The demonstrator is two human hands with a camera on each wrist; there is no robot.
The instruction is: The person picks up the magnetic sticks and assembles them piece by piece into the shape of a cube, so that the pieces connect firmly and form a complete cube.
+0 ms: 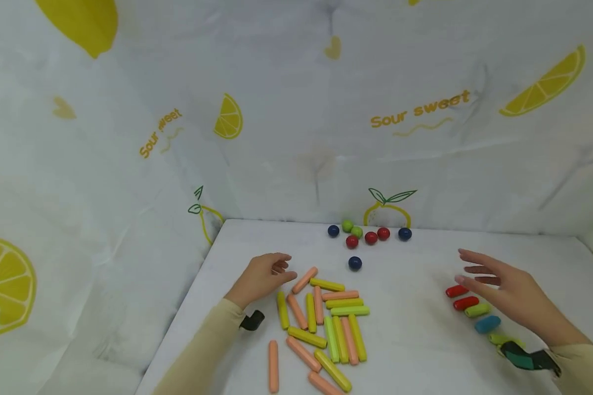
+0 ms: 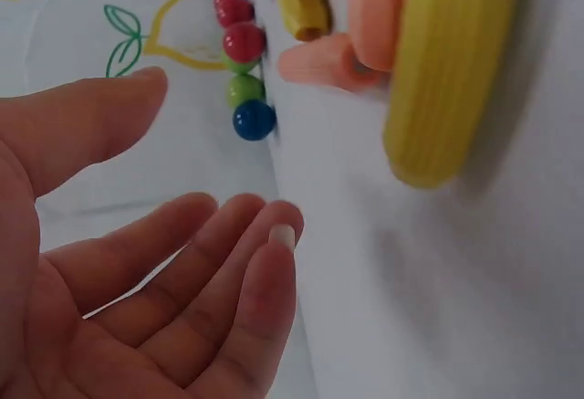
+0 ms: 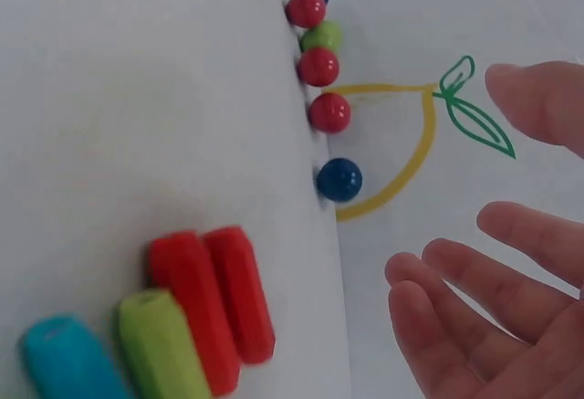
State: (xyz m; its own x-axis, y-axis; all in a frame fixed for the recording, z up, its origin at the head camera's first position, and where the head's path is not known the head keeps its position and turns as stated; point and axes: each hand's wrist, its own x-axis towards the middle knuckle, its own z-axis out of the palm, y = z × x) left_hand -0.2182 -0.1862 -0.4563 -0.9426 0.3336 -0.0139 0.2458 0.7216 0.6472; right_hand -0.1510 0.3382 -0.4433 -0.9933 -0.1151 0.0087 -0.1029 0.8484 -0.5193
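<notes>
My left hand (image 1: 263, 278) hovers above the table's left part, fingers loosely bent and holding nothing, beside a yellow stick (image 1: 283, 310) and an orange stick (image 1: 305, 280). In the left wrist view the thumb stands apart from the fingers, with a yellow stick (image 2: 447, 70) beyond them. My right hand (image 1: 516, 293), also with nothing in it, is over the short row at the right: red sticks (image 1: 466, 303), a blue stick (image 1: 487, 324) and yellow-green ones (image 1: 477, 310). The right wrist view shows its fingers (image 3: 465, 299) relaxed, away from the red sticks (image 3: 196, 308).
Several yellow, orange and light green sticks (image 1: 350, 310) lie across the table's middle-left. Red balls (image 1: 371, 238), green balls (image 1: 347, 225) and dark blue balls (image 1: 404, 234) sit near the back edge; one blue ball (image 1: 354, 263) lies nearer. A printed cloth (image 1: 296, 137) hangs behind.
</notes>
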